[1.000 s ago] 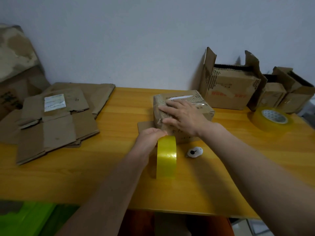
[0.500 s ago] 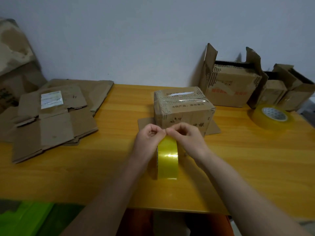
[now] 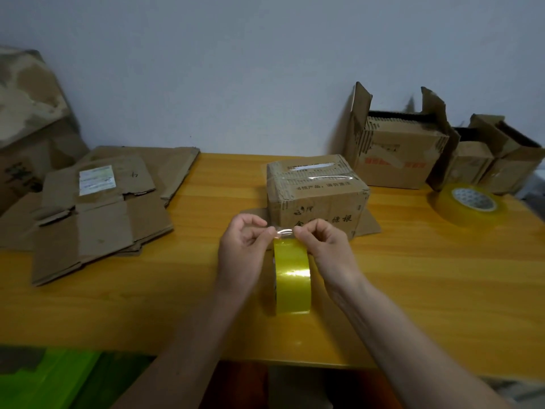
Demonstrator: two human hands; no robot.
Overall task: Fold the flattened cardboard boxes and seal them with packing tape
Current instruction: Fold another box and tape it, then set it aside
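Observation:
A yellow tape roll (image 3: 292, 276) stands on edge on the orange table (image 3: 413, 284), right in front of me. My left hand (image 3: 242, 249) and my right hand (image 3: 321, 246) each pinch one side of the clear loose tape end (image 3: 282, 231) lifted off the top of the roll. Just behind the hands sits a small folded cardboard box (image 3: 317, 199) with clear tape across its top and bottom flaps spread on the table. A pile of flattened cardboard boxes (image 3: 97, 208) lies at the left.
Open-topped folded boxes (image 3: 395, 154) stand against the wall at the back right, with two smaller ones (image 3: 498, 160) beside them. A second, larger tape roll (image 3: 467, 203) lies flat at the right. Something green (image 3: 50, 379) sits below the table's front edge.
My right hand left the top of the box and came down to the roll. Both hands now pinch the tape end, and a short strip has lifted off the roll.

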